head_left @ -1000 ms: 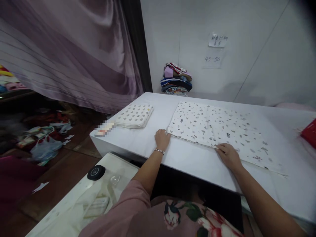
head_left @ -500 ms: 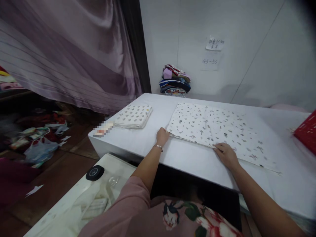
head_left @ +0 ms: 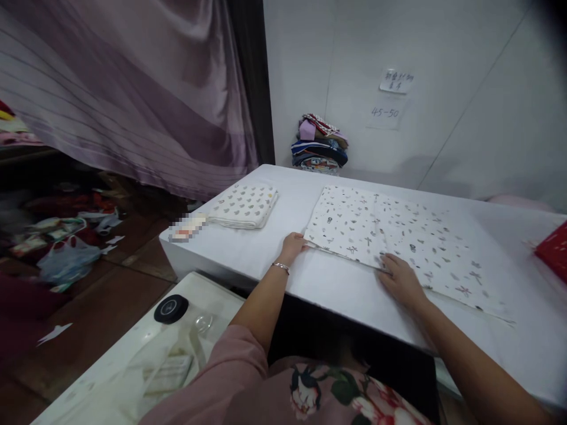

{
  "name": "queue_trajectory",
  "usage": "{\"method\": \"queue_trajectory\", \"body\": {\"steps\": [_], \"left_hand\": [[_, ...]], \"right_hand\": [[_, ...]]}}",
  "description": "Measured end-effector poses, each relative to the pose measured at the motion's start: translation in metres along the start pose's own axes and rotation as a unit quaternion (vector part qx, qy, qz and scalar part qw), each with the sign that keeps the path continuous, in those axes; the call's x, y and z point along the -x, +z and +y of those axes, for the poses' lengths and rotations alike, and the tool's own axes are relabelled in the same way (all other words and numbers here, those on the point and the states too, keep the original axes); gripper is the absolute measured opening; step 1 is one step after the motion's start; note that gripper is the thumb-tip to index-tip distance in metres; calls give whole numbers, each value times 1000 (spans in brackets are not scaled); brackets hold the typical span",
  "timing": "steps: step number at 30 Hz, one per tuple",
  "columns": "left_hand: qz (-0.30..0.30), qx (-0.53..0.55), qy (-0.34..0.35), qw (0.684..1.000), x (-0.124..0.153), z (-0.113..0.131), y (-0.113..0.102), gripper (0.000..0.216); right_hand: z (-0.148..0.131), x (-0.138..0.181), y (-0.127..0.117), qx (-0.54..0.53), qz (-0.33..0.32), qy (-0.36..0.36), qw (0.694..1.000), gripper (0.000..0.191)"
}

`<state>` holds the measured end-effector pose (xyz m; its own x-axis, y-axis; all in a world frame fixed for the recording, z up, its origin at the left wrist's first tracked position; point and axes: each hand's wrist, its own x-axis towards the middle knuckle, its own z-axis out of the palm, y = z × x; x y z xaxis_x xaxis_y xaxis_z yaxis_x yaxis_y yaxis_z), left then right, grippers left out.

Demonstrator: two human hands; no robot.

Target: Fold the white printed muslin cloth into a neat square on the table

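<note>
A white cloth with a small printed pattern lies flat across the table, a crease running through its middle. At its near left corner my left hand is closed, pinching the fabric between thumb and fingers. My right hand holds the near edge beside the crease, fingertips on top and thumb in front. Left of these, a folded white cloth with rows of small motifs rests near the table's far left side, touched by neither hand.
The white-covered table meets a wall, where a stack of folded fabrics stands. A blurred-out card lies at the left corner. Red fabric sits far right. Below left, a lower white surface carries a round black object.
My right hand's fingers now lie more over the top of the cloth's near edge. The left hand keeps its corner. The view has shifted slightly, and the cloth looks otherwise much the same.
</note>
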<state>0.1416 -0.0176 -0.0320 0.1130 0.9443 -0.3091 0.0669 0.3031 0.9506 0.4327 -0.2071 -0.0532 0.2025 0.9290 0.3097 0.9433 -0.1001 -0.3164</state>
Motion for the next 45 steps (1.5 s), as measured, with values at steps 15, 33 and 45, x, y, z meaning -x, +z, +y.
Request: {"method": "queue_trajectory", "body": {"steps": [15,33,45], "left_hand": [[-28,5,27,999,0,-6,-3,22],[-13,-157,84,984,3,-5,-1,29],[-38,-218,129,966,-3,-1,-4,28]], "right_hand": [[-166,-111,82,-119,-81,-96,985,31],[-152,-111,71,-399,-13,121,909,36],[-147,-109,81,-403,-37,86,911,31]]}}
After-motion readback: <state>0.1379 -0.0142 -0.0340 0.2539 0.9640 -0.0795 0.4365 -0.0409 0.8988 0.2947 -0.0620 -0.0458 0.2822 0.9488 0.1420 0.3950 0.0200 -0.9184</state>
